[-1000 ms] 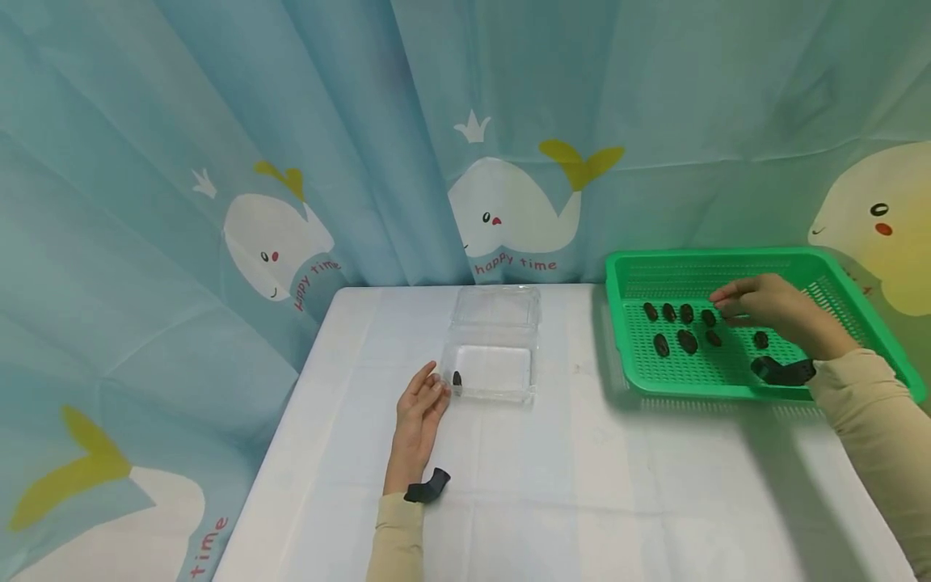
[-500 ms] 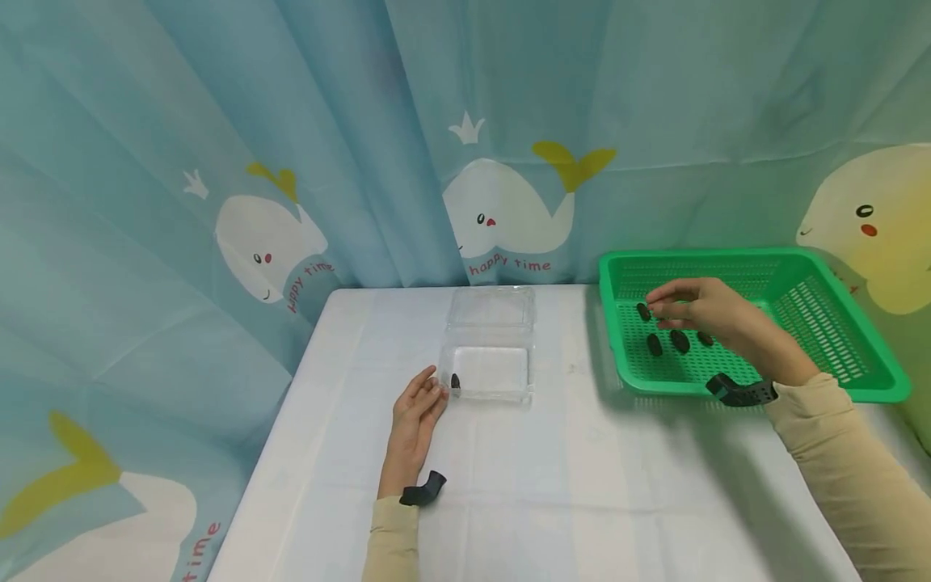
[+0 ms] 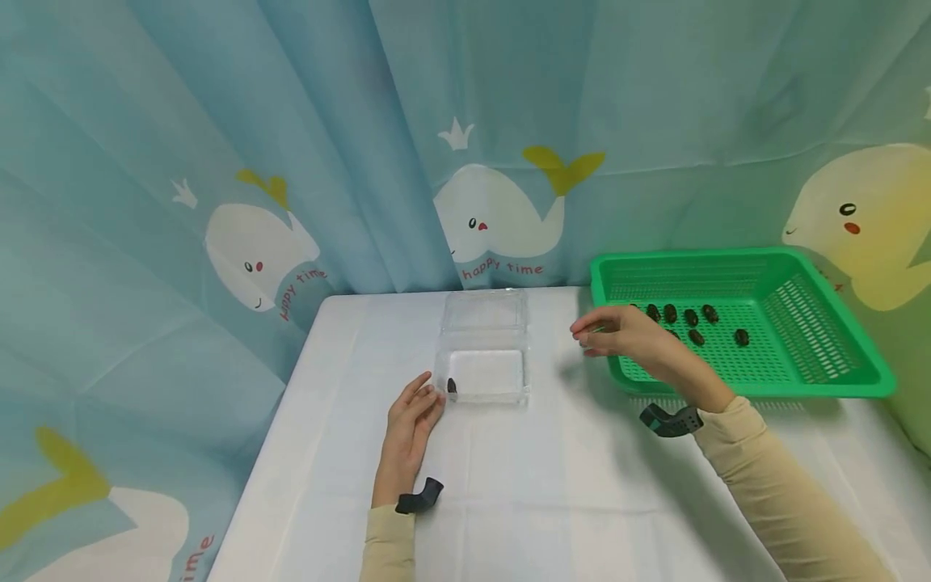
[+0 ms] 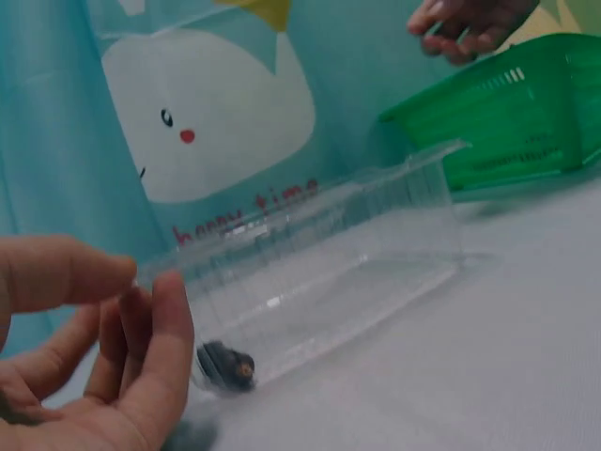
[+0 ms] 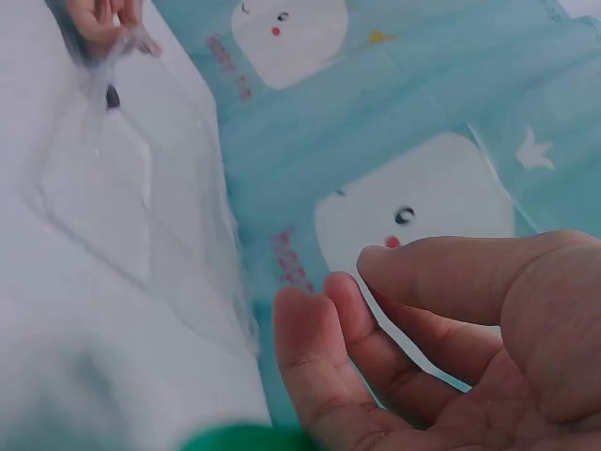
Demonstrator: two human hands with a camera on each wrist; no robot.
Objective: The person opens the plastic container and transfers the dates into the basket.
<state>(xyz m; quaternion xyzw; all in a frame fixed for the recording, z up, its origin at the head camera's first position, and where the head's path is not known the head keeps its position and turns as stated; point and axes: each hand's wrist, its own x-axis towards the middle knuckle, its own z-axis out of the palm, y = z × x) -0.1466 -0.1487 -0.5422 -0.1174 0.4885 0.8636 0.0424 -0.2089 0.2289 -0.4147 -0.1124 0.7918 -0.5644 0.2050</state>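
My left hand (image 3: 413, 420) pinches the near left corner of a clear plastic box (image 3: 489, 373), thumb and fingertips at its rim in the left wrist view. One dark, wrinkled oval fruit (image 4: 225, 366), which looks like a date, lies inside that corner. My right hand (image 3: 643, 346) hovers over the left rim of a green plastic basket (image 3: 778, 368). Its fingers are loosely bent, and nothing shows between thumb and fingertips (image 5: 310, 324) in the right wrist view. Several similar dates (image 3: 691, 318) lie in the basket; the hand and forearm partly cover some.
The box's attached lid (image 3: 484, 310) lies folded back toward a blue curtain (image 3: 349, 162) with whale prints. A white cloth (image 3: 524, 485) covers the table between box and basket. The basket's raised walls stand at the right.
My right hand has moved left across the basket, from above its middle to its left rim. The left hand stays at the box corner. The view has shifted slightly.
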